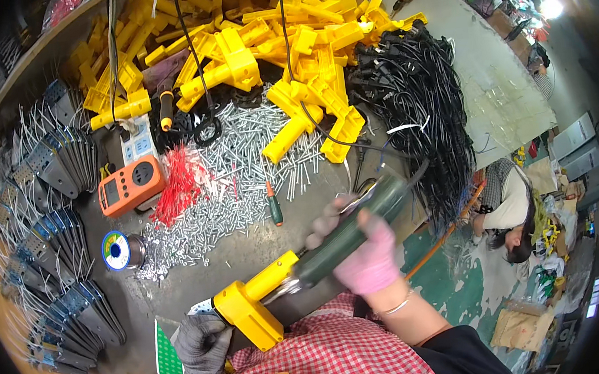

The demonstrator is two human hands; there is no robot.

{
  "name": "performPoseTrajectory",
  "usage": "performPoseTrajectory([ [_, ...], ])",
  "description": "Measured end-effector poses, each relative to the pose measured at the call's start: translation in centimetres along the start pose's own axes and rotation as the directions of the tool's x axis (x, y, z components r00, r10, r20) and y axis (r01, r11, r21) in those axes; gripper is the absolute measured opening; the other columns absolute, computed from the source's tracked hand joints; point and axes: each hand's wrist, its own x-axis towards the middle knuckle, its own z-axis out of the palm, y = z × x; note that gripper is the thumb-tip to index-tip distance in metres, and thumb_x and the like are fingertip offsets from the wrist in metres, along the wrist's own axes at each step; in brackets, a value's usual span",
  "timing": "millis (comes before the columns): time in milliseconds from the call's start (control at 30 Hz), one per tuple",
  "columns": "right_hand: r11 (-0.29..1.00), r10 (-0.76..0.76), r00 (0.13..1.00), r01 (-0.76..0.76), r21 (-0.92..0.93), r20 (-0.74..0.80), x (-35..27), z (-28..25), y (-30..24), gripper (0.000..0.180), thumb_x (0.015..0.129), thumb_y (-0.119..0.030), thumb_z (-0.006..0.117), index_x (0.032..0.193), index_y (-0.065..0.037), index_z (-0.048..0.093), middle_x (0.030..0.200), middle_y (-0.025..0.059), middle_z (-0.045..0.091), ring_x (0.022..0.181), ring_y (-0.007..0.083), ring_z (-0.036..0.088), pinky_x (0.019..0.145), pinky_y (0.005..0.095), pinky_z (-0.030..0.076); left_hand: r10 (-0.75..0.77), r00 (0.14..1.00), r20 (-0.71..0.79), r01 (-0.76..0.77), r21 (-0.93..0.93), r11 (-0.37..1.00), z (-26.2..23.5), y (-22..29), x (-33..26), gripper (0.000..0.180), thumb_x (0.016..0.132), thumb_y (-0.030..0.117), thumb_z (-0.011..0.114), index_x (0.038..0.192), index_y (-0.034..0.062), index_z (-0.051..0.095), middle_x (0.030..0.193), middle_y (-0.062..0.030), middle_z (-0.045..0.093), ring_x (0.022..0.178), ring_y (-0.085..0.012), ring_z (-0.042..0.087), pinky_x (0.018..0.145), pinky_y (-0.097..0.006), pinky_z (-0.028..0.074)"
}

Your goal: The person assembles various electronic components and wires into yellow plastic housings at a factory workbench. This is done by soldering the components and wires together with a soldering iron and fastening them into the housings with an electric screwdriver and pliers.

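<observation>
My left hand (203, 343), in a grey glove, is closed on the lower left end of a yellow plastic housing (247, 316), with a grey metal plate at that end. My right hand (370, 255), in a pink and grey glove, grips a dark green electric screwdriver (343, 236), slightly blurred. Its metal nose points down-left and lies beside the housing's narrow arm; I cannot tell whether the bit touches a screw. A black cord runs up from the tool's rear end. Beyond my hands lie loose silver screws (240, 156) and a small green-handled screwdriver (273, 205).
Yellow housings (315, 36) are heaped at the back, black cables (417, 105) at the right. Blue-grey plates with white wires (62, 165) line the left. An orange meter (132, 185), red wires (178, 187) and a solder spool (121, 250) sit mid-left. Another person (508, 204) is at right.
</observation>
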Motion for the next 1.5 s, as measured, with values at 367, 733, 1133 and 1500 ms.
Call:
performPoseTrajectory([
  [367, -0.984, -0.105, 0.832, -0.009, -0.176, 0.545, 9.0, -3.6, -9.6, 0.017, 0.086, -0.015, 0.058, 0.095, -0.017, 0.073, 0.098, 0.0032, 0.063, 0.103, 0.0258, 0.056, 0.090, 0.0426, 0.043, 0.416, 0.744, 0.523, -0.658, 0.461, 0.595, 1.1, 5.8, 3.9, 0.027, 0.089, 0.016, 0.064, 0.115, 0.0165, 0.068, 0.121, -0.0029, 0.067, 0.115, -0.0260, 0.063, 0.106, -0.048, 0.043],
  [733, -0.322, 0.536, 0.814, 0.443, -0.837, 0.224, 3.9, 6.2, 0.0, 0.032, 0.087, -0.035, 0.072, 0.096, -0.005, 0.067, 0.078, 0.0196, 0.065, 0.079, 0.0398, 0.066, 0.074, 0.0458, 0.052, -0.083, 0.973, 0.216, 0.181, -0.490, 0.853, -13.8, 4.4, 2.2, 0.032, 0.073, -0.005, 0.083, 0.099, 0.0054, 0.066, 0.116, -0.0166, 0.068, 0.126, -0.0374, 0.060, 0.107, -0.054, 0.048],
  [1133, -0.378, 0.214, 0.458, 0.853, -0.359, 0.863, 19.2, 15.0, 13.6, 0.018, 0.094, -0.013, 0.062, 0.107, 0.000, 0.062, 0.100, 0.0244, 0.065, 0.095, 0.0437, 0.064, 0.082, 0.0486, 0.053, 0.065, 0.966, -0.252, 0.149, 0.741, 0.654, -15.6, -1.1, -1.2, 0.062, 0.068, 0.005, 0.080, 0.128, 0.0078, 0.066, 0.106, -0.0147, 0.064, 0.097, -0.0358, 0.061, 0.088, -0.043, 0.051],
  [1500, -0.344, 0.426, 0.303, 0.926, -0.157, 0.853, 21.8, 15.7, 14.1, 0.023, 0.095, -0.011, 0.060, 0.114, 0.002, 0.062, 0.107, 0.0217, 0.067, 0.099, 0.0392, 0.064, 0.089, 0.0430, 0.050, 0.115, 0.640, -0.759, 0.521, 0.540, 0.661, -11.9, 0.3, -11.2, 0.053, 0.077, 0.001, 0.078, 0.127, 0.0113, 0.067, 0.116, -0.0113, 0.064, 0.104, -0.0282, 0.062, 0.089, -0.037, 0.051],
])
